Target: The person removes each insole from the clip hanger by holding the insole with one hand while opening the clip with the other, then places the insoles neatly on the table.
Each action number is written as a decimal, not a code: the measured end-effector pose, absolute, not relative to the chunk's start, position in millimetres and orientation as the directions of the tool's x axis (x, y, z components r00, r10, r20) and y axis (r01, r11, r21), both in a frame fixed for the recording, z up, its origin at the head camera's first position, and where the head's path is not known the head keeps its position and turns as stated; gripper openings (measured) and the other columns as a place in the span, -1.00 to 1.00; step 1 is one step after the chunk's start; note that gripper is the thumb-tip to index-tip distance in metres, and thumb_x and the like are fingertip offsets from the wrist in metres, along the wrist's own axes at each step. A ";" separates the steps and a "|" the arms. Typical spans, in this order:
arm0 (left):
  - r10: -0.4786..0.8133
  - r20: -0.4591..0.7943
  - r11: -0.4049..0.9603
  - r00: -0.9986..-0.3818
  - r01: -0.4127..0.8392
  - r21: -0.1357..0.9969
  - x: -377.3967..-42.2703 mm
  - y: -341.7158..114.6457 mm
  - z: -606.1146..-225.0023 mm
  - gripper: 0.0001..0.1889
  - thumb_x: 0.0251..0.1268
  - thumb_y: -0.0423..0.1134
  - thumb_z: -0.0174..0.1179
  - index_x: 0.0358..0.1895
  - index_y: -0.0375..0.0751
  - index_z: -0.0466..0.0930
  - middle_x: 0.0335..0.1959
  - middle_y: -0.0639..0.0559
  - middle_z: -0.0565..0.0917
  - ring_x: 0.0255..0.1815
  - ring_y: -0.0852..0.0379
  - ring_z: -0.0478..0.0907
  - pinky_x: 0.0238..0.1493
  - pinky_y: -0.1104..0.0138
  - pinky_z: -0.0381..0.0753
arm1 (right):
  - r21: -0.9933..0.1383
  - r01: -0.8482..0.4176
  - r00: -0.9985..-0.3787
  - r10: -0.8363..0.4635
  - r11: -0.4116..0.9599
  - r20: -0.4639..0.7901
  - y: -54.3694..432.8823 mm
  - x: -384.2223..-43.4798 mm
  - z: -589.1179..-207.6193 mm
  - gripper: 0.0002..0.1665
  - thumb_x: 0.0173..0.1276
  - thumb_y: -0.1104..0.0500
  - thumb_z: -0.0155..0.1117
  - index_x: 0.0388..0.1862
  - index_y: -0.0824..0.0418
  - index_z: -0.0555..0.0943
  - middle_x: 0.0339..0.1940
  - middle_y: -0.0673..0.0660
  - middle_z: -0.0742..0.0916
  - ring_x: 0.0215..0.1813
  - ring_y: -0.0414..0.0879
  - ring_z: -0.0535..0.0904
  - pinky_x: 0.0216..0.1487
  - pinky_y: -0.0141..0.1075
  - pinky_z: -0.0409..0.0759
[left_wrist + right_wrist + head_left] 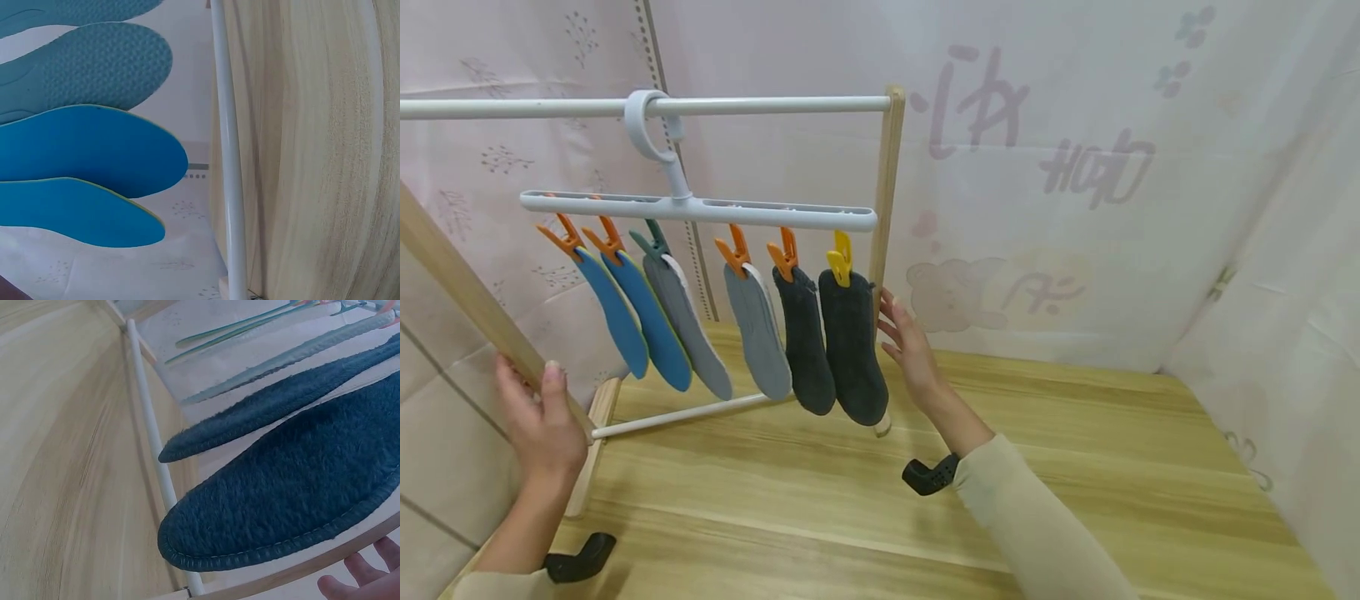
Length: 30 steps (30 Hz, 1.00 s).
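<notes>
Tabletop (1112, 467): was wood-grained.
Left hand (546, 429): spread about left post (467, 279).
Right hand (919, 358): fingers spread at right post (887, 167).
Dark insole (281, 494): I saw stitching only from my right wrist.

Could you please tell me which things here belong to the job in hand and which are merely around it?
Job, likely:
rack
hanger
clips
blue insoles
grey insoles
dark insoles

Merely around:
wooden tabletop
patterned wall sheet
black wrist fittings

Pale, faintly printed sheeting (1112, 250) hangs behind and beside a wood-grain tabletop (1112, 467).
</notes>
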<state>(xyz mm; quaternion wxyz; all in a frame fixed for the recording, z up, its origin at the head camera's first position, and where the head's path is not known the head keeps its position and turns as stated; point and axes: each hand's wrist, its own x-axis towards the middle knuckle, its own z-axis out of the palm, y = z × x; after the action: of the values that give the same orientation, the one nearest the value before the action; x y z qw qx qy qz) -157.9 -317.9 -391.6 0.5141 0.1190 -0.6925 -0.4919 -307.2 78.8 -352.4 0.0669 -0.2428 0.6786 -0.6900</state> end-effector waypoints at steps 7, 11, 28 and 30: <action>-0.687 0.613 0.522 -0.390 0.322 0.790 -156.8 -311.8 -399.0 -0.28 0.42 -0.04 0.05 0.60 0.00 0.07 0.50 -0.17 0.34 0.46 0.05 0.29 0.48 0.44 0.20 | -0.963 -0.265 -0.869 -0.422 -0.039 0.257 78.7 -310.9 -348.7 -0.18 0.58 -0.37 -0.43 0.67 -0.05 0.05 0.67 0.14 0.21 0.65 0.19 0.14 0.62 0.32 0.02; -0.703 0.581 0.498 -0.411 0.299 0.814 -156.9 -304.5 -401.0 -0.21 0.45 0.01 0.06 0.62 -0.15 -0.03 0.60 -0.26 0.15 0.57 -0.04 0.13 0.62 0.35 0.03 | -0.962 -0.273 -0.881 -0.396 -0.023 0.260 80.9 -312.2 -344.9 -0.20 0.58 -0.33 -0.44 0.67 -0.03 0.05 0.66 0.17 0.21 0.64 0.22 0.15 0.61 0.31 0.03; -0.682 0.525 0.519 -0.509 0.168 0.838 -141.9 -315.8 -393.2 -0.25 0.52 -0.04 -0.01 0.65 -0.06 -0.12 0.47 -0.44 0.23 0.36 -0.35 0.22 0.45 -0.16 0.17 | -0.973 -0.222 -0.924 -0.303 -0.067 0.232 68.5 -290.1 -348.8 -0.18 0.57 -0.36 -0.44 0.66 -0.04 0.09 0.63 0.19 0.23 0.60 0.21 0.16 0.62 0.26 0.04; -0.672 0.528 0.528 -0.519 0.165 0.833 -140.2 -317.3 -392.0 -0.24 0.53 -0.03 -0.01 0.64 -0.09 -0.13 0.48 -0.42 0.22 0.36 -0.34 0.23 0.45 -0.18 0.17 | -0.973 -0.216 -0.929 -0.288 -0.085 0.231 66.8 -287.0 -350.7 -0.17 0.57 -0.38 -0.45 0.67 -0.04 0.08 0.62 0.19 0.23 0.59 0.21 0.16 0.63 0.25 0.03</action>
<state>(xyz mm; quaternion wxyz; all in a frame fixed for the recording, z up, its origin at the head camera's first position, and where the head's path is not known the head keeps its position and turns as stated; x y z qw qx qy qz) -140.2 -317.3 -392.0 0.4597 0.1705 -0.7434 -0.4549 -287.0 66.8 -350.7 0.0251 -0.1862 0.6760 -0.7125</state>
